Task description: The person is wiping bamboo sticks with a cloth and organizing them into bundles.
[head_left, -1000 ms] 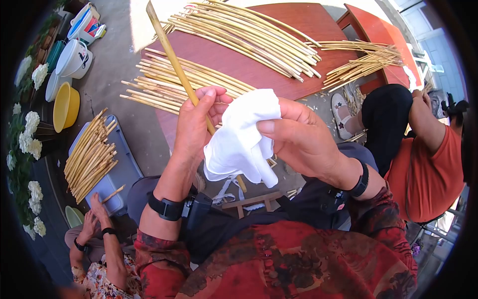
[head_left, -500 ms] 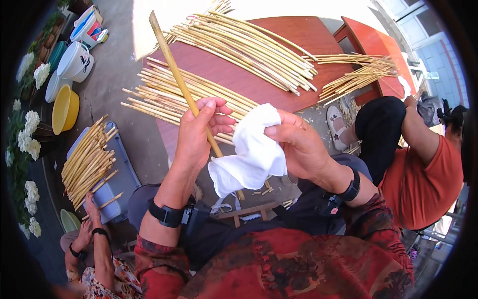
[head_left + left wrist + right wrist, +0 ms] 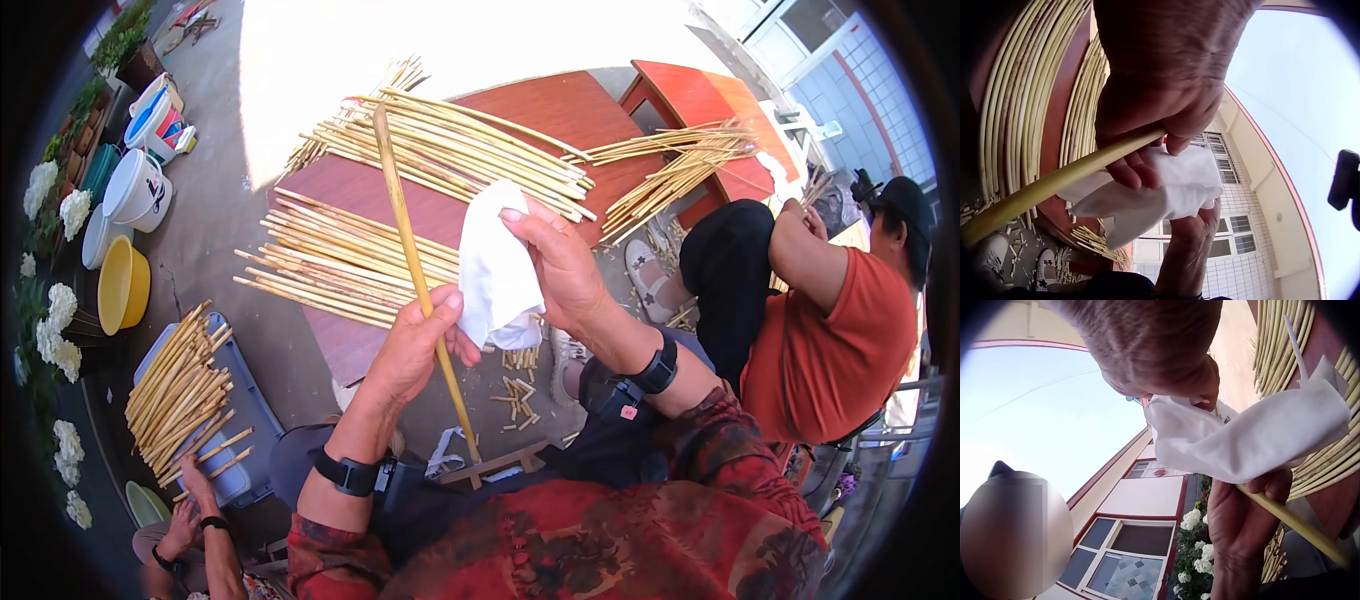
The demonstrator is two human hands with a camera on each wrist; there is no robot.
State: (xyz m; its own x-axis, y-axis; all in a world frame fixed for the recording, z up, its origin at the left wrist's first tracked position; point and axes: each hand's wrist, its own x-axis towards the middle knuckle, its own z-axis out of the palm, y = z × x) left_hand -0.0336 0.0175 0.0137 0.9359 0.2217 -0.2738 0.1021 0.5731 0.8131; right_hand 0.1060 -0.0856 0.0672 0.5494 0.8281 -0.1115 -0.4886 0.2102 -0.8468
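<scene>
My left hand (image 3: 412, 342) holds a long yellow-brown stick (image 3: 402, 215), its thumb laid along the front. The stick slants from over the table down toward my knees. In my right hand (image 3: 568, 268), thumb and fingers pinch a white cloth (image 3: 496, 275) that hangs down beside the stick. The left wrist view has the stick (image 3: 1054, 184) crossing under the left palm, with the cloth (image 3: 1147, 200) just past the fingers. In the right wrist view the cloth (image 3: 1241, 437) stretches from the right fingers over the left hand (image 3: 1244, 519), hiding some of its fingers.
Bundles of sticks (image 3: 480, 145) lie on a red-brown table (image 3: 330, 350). Thinner sticks (image 3: 670, 170) bridge toward a second table (image 3: 700, 100). A person in orange (image 3: 830, 320) sits at right. At lower left, another person's hands (image 3: 190, 510) are beside a stick-laden blue-grey tub (image 3: 255, 430).
The stick has swung more upright in the head view. The cloth, spread toward the lower left before, now hangs narrower. The head view has shifted, with the tables lower in it.
</scene>
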